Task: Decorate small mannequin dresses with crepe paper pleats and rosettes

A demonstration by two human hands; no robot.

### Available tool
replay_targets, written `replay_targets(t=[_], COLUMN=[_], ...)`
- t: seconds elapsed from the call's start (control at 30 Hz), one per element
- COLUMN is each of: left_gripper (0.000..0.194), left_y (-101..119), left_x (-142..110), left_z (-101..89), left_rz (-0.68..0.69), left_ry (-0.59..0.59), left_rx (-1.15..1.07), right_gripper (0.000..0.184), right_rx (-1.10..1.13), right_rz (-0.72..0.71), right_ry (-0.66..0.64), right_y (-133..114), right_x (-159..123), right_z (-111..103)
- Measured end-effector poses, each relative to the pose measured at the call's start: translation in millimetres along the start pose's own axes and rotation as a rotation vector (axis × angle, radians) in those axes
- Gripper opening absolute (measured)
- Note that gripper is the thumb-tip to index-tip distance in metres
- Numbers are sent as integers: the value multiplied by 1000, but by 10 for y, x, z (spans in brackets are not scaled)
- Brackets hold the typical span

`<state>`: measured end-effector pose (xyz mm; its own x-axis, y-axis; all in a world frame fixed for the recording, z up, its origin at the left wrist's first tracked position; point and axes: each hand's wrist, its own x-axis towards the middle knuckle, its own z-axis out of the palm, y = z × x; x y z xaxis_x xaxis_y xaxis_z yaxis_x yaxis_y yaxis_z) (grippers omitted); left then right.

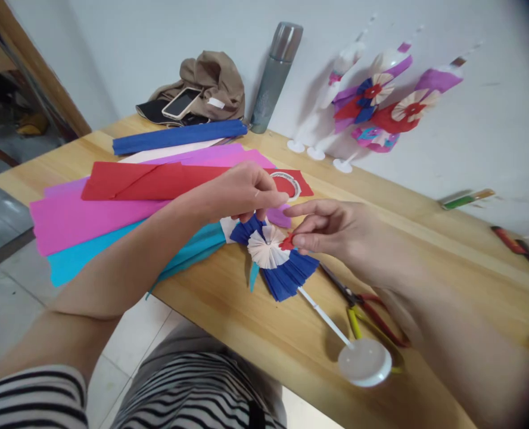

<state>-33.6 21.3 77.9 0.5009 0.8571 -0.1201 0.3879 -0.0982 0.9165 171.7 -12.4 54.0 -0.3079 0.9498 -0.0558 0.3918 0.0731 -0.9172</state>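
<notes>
My right hand [340, 232] pinches a small red crepe-paper piece [286, 242] between thumb and fingers, at the edge of a pleated cream paper rosette [267, 249]. The rosette lies on fanned blue crepe paper [286, 277], attached to a white stick [322, 314] with a round white base [365, 360]. Above the rosette, my left hand [249, 190] is closed, thumb and index finger together; what they hold, if anything, I cannot make out. A roll of tape [295, 187] sits just behind its fingertips. Some purple paper [279, 215] shows between the hands.
Red [130, 180], pink [90, 223], turquoise [202, 247] and blue crepe paper [179, 137] lie left. Scissors [340, 283] and yellow-handled pliers [354, 322] rest under my right forearm. A flask [276, 77], cap [215, 77], phone [181, 102] and decorated stands [372, 95] are behind.
</notes>
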Motion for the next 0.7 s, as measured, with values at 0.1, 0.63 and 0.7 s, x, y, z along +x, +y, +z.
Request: replay_targets(t=[0.1, 0.63, 0.7], left_gripper=[33, 35, 28], left_y=[-57, 15, -32], left_x=[6, 9, -50], left_z=[-35, 29, 41], left_rz=[7, 111, 92], left_ry=[11, -15, -49], left_rx=[34, 499, 599], right_gripper=[27, 15, 15], right_rx=[119, -180, -207], right_rz=[191, 130, 136], right_ry=[-90, -42, -52], right_y=[15, 92, 99], right_x=[100, 183, 195], right_z=[93, 177, 190])
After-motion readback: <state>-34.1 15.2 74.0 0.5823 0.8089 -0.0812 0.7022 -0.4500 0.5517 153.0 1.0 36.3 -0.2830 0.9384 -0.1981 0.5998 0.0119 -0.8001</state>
